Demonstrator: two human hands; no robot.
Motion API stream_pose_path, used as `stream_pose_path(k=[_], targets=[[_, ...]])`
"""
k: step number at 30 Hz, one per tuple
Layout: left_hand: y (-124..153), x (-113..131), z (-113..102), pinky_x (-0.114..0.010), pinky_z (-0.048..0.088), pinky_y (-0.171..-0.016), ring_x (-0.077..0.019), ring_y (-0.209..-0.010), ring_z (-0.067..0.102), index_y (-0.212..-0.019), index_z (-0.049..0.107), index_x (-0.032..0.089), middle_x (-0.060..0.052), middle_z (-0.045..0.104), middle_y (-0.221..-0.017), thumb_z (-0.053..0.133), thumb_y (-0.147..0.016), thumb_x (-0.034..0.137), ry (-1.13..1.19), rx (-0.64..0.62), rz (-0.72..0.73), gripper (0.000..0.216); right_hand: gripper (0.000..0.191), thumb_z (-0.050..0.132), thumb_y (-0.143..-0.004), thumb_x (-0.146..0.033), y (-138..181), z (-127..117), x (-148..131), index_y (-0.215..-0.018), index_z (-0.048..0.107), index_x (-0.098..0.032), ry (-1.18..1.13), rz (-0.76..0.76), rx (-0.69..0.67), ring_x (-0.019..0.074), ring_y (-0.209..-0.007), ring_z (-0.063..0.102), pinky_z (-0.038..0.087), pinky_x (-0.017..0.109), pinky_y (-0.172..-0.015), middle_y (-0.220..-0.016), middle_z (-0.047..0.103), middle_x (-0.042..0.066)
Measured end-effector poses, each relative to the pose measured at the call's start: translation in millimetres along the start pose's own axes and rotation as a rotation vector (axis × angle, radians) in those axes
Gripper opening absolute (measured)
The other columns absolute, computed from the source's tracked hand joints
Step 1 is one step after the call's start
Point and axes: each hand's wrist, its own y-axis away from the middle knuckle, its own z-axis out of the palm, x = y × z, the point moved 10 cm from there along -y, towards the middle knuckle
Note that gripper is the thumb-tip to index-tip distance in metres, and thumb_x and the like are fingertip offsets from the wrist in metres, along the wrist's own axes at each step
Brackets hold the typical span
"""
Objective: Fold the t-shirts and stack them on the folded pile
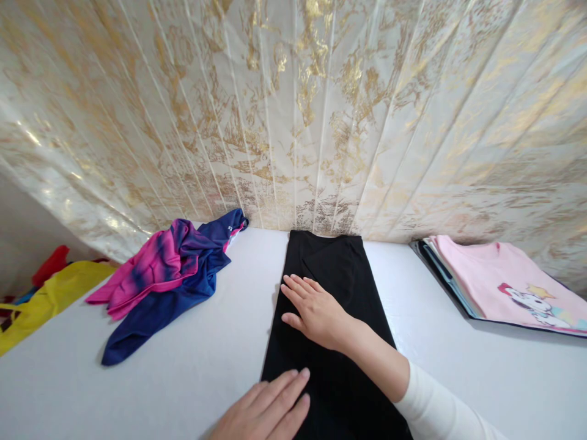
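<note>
A black garment, narrow and folded lengthwise, lies flat on the white table from the back edge down past the bottom of the view. It looks like trousers, though its lower part is out of sight. Across its middle rests my right hand, palm down with the fingers stretched to the left. My left hand lies flat at the garment's left edge near the bottom, fingers extended over the cloth. Neither hand grips anything.
A crumpled pink and navy garment lies on the white table at left. Yellow cloth hangs at the far left edge. Folded clothes, topped by a pink shirt, are stacked at right. A gold-patterned curtain hangs behind.
</note>
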Motion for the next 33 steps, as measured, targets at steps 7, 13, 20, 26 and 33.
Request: stream_pose_path(k=[7,13,20,26,33], targets=[[-49,-19,35,-0.04,0.029,-0.109,-0.0282,-0.139,0.026,-0.149,0.017,0.01,-0.015,0.02,-0.153,0.052,-0.091,0.042,0.141,-0.23,-0.143,0.075,0.064,0.04,-0.094,-0.05,-49,8,63,-0.143,0.036,-0.009,0.057,0.214,-0.034,0.0284,-0.142,0.018,0.021,0.046,-0.113,-0.153,0.023,0.016],[-41,-12,44,-0.04,0.028,-0.107,-0.0311,-0.138,0.028,-0.15,0.006,0.006,-0.017,0.023,-0.151,0.041,-0.093,0.058,0.039,-0.149,-0.089,0.085,0.071,0.034,-0.093,-0.058,-61,29,90,-0.147,0.029,-0.011,0.059,0.262,-0.014,0.0284,-0.143,0.012,0.015,0.045,-0.115,-0.156,0.017,0.011],[-41,-17,35,-0.039,0.027,-0.108,-0.0287,-0.139,0.025,-0.15,-0.003,0.01,-0.015,0.02,-0.152,0.044,-0.094,0.053,0.081,-0.204,-0.092,0.085,0.067,0.032,-0.094,-0.055,-50,13,93,-0.149,0.023,-0.017,-0.175,0.237,-0.055,0.024,-0.144,0.009,0.016,0.048,-0.114,-0.157,0.014,0.009],[-52,-4,27,-0.04,0.027,-0.11,-0.0243,-0.141,0.019,-0.15,0.012,0.012,-0.011,0.015,-0.153,0.047,-0.095,0.038,0.228,-0.279,-0.024,0.07,0.057,0.034,-0.097,-0.043,30,-25,116,-0.149,0.022,-0.025,-0.108,0.225,0.109,0.0199,-0.143,0.015,0.023,0.047,-0.113,-0.155,0.021,0.008],[-87,51,30,-0.034,0.029,-0.11,-0.0185,-0.141,0.02,-0.146,0.025,0.012,-0.006,0.022,-0.153,0.034,-0.101,0.039,0.302,-0.14,0.289,0.054,0.06,0.035,-0.096,-0.045,89,-1,130,-0.149,0.022,-0.02,0.087,0.285,0.163,0.0231,-0.142,0.022,0.03,0.047,-0.111,-0.154,0.025,0.012]])
